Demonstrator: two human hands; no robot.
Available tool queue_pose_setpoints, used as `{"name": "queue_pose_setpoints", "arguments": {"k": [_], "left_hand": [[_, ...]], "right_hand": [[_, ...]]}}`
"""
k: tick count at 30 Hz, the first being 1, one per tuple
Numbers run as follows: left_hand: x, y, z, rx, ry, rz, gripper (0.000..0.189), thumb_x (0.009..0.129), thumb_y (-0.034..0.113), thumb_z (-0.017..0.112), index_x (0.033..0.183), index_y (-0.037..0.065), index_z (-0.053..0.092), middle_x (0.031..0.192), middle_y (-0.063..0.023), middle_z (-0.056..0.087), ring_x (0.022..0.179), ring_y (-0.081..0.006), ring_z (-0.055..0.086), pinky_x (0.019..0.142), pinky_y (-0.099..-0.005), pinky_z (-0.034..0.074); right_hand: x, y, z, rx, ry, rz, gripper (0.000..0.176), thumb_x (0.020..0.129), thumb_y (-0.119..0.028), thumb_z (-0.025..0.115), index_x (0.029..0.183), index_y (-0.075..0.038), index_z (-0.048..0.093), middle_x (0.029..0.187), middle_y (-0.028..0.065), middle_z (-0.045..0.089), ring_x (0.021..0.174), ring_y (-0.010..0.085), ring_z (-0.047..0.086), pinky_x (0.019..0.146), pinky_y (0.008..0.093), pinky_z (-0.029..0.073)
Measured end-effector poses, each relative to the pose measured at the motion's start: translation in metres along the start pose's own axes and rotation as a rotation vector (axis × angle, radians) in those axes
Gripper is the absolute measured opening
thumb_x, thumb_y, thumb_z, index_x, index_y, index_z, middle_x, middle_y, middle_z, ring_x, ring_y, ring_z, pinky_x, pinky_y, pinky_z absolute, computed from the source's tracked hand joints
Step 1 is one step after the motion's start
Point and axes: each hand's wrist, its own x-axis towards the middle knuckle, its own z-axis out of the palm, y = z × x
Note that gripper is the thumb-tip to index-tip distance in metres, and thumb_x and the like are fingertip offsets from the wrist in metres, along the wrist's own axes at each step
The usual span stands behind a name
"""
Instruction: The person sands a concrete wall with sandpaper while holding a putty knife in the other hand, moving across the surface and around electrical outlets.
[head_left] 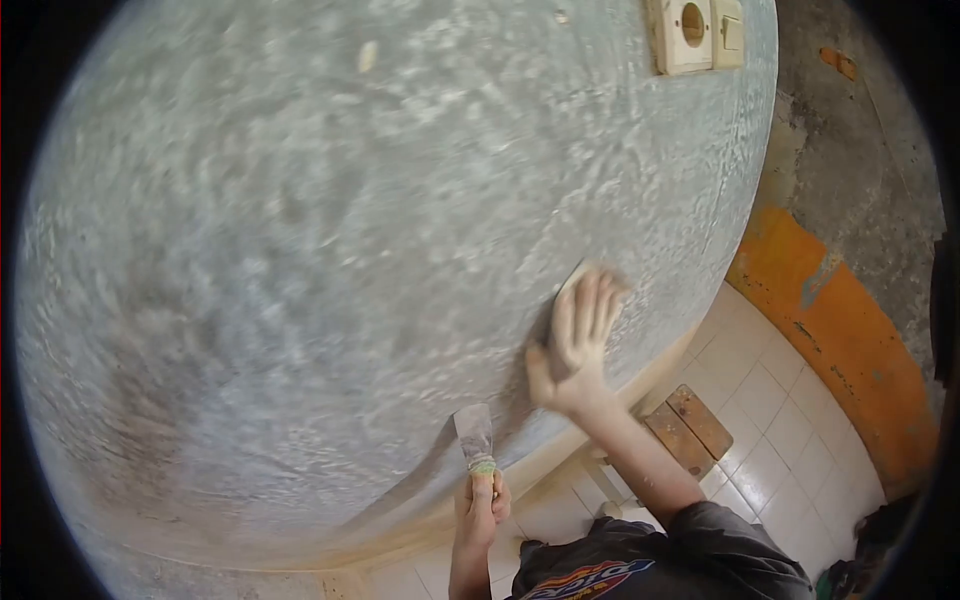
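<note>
My left hand (484, 502) is wrapped round the handle of a scraper (475, 432). The scraper's flat metal blade points up, in front of the lower part of the wall. Against the rough grey-green wall (380, 230), my right hand (582, 325) presses flat with its fingers pointing up. A thin dark-edged sheet or pad shows along the left side of these fingers; most of it is hidden under the palm. The fingertips are blurred.
A socket (688, 35) and a switch (732, 34) are fixed on the wall at the top right. A wooden stool (690, 432) stands on the white tiled floor (765, 460). Further right is a grey wall with an orange band (830, 330).
</note>
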Motion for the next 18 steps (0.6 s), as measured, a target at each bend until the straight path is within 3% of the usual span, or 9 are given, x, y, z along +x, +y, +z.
{"name": "queue_pose_setpoints", "arguments": {"k": [2,5,6,8,11,14,16,18], "left_hand": [[0.004,-0.002,0.015,-0.014,0.001,0.025,0.048,0.095,0.054,0.044,0.079,0.009,0.046,0.055,0.0047,0.035,0.042,-0.0035,0.027,0.038,-0.0209,0.019],[0.008,-0.002,0.023,-0.038,0.033,0.007,0.048,0.095,0.055,0.045,0.08,0.01,0.046,0.055,0.0045,0.035,0.042,-0.0035,0.027,0.037,-0.0208,0.02],[0.008,-0.003,0.025,-0.04,0.03,0.005,0.047,0.095,0.055,0.045,0.081,0.01,0.046,0.055,0.0044,0.036,0.042,-0.0034,0.028,0.037,-0.0207,0.02],[0.008,-0.003,0.024,-0.045,0.013,0.004,0.047,0.094,0.055,0.045,0.082,0.01,0.046,0.056,0.0044,0.036,0.042,-0.0034,0.028,0.037,-0.0207,0.02],[0.011,-0.001,0.021,-0.034,-0.02,-0.017,0.046,0.094,0.054,0.046,0.082,0.01,0.046,0.057,0.004,0.037,0.043,-0.0036,0.029,0.038,-0.0205,0.021],[0.02,0.0,0.023,-0.051,-0.067,-0.03,0.047,0.094,0.055,0.045,0.083,0.01,0.046,0.058,0.0035,0.038,0.044,-0.0042,0.03,0.039,-0.0204,0.023],[0.027,0.006,0.026,-0.024,-0.161,-0.013,0.045,0.096,0.053,0.043,0.086,0.009,0.047,0.061,0.0035,0.04,0.048,-0.005,0.034,0.043,-0.0207,0.026],[0.032,0.008,0.025,0.02,-0.179,-0.011,0.046,0.096,0.053,0.043,0.088,0.008,0.047,0.061,0.0026,0.042,0.049,-0.0057,0.039,0.043,-0.0205,0.028]], "right_hand": [[-0.05,0.003,0.003,0.033,-0.233,0.015,0.067,0.078,-0.024,0.057,0.132,0.009,0.035,0.136,0.0362,0.033,0.129,0.0543,0.026,0.099,0.0731,0.014],[-0.078,0.029,0.01,0.026,-0.149,0.041,0.07,0.078,-0.024,0.058,0.134,0.01,0.034,0.136,0.0378,0.032,0.127,0.0554,0.028,0.1,0.071,0.016],[-0.06,0.033,0.006,0.023,-0.144,0.047,0.07,0.078,-0.024,0.058,0.134,0.01,0.034,0.136,0.0378,0.032,0.127,0.0554,0.028,0.1,0.071,0.016],[0.008,0.036,-0.012,0.049,0.068,0.175,0.075,0.079,-0.025,0.058,0.137,0.013,0.028,0.14,0.0396,0.026,0.131,0.0566,0.022,0.104,0.0681,0.014],[0.054,0.028,-0.025,0.019,0.06,0.111,0.079,0.081,-0.023,0.057,0.14,0.015,0.02,0.145,0.041,0.015,0.137,0.056,0.011,0.107,0.0652,0.008],[0.003,0.026,-0.012,0.094,-0.081,0.018,0.078,0.084,-0.022,0.053,0.142,0.015,0.016,0.147,0.0406,0.008,0.139,0.0533,-0.001,0.109,0.0633,0.001],[-0.072,0.041,0.01,0.065,-0.092,0.022,0.077,0.084,-0.021,0.053,0.142,0.015,0.016,0.147,0.0407,0.009,0.139,0.0537,0.0,0.11,0.0625,0.001],[-0.084,0.052,0.01,0.033,-0.106,0.022,0.077,0.083,-0.02,0.052,0.142,0.015,0.016,0.146,0.0408,0.01,0.139,0.0541,0.002,0.111,0.0618,0.001]]}}
